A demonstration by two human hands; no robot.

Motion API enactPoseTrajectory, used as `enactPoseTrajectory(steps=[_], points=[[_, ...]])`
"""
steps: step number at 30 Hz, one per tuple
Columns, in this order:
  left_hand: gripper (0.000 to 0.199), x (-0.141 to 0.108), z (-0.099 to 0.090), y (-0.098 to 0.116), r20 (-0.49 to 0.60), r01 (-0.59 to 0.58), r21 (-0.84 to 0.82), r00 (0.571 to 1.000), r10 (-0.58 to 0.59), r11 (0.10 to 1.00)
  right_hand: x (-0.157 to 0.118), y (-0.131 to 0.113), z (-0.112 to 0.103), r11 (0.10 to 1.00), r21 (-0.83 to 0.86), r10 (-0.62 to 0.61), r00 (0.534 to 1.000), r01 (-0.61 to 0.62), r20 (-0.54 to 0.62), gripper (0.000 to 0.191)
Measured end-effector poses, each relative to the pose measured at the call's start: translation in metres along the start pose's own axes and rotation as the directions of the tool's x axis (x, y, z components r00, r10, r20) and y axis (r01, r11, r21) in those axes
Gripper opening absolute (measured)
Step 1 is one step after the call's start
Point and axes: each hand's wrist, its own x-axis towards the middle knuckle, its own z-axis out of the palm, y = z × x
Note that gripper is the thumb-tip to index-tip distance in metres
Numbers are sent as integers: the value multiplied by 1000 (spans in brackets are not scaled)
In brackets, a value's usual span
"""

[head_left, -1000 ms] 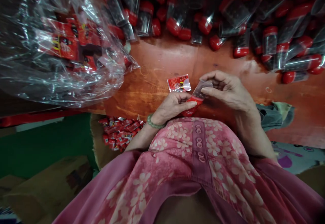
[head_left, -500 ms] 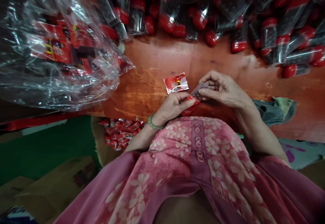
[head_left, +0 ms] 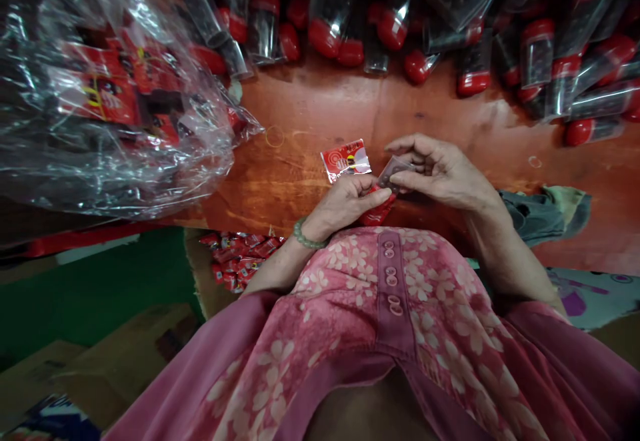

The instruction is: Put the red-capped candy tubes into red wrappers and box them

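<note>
My left hand (head_left: 347, 204), with a green bead bracelet (head_left: 305, 234) on the wrist, grips the red lower end of a small plastic packet (head_left: 379, 211). My right hand (head_left: 440, 174) pinches the packet's clear, dark-filled upper end (head_left: 395, 172) between thumb and fingers. Both hands hold it just above the wooden tabletop (head_left: 305, 101). A flat red-and-white printed label (head_left: 346, 160) lies on the table, just beyond my left fingers.
A clear plastic bag (head_left: 135, 154) of red printed packets lies at the left. Several red-capped clear bottles (head_left: 265, 24) with dark contents are piled along the far side. A cardboard box holds red packets (head_left: 240, 261) below the table edge. A grey-green cloth (head_left: 545, 214) lies at the right.
The packet's clear end has tilted further toward my right hand, and less of its red end shows. The view has shifted slightly, while the label stays in place on the table.
</note>
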Motion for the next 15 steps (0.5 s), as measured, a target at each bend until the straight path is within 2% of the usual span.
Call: enactPoseTrajectory(steps=[4, 9, 12, 15], points=[[54, 4, 4, -1, 29, 7, -13, 1000, -6, 1000, -1, 2, -10, 1000, 13, 24, 1000, -24, 3, 32], [50, 2, 0, 5, 86, 21, -7, 996, -21, 1000, 0, 0, -16, 999, 26, 20, 1000, -21, 4, 34], [46, 3, -1, 7, 43, 11, 13, 999, -12, 1000, 2, 0, -12, 1000, 30, -4, 1000, 4, -26, 30], [43, 7, 2, 4, -1, 14, 8, 1000, -14, 1000, 2, 3, -8, 1000, 13, -25, 999, 24, 27, 26]])
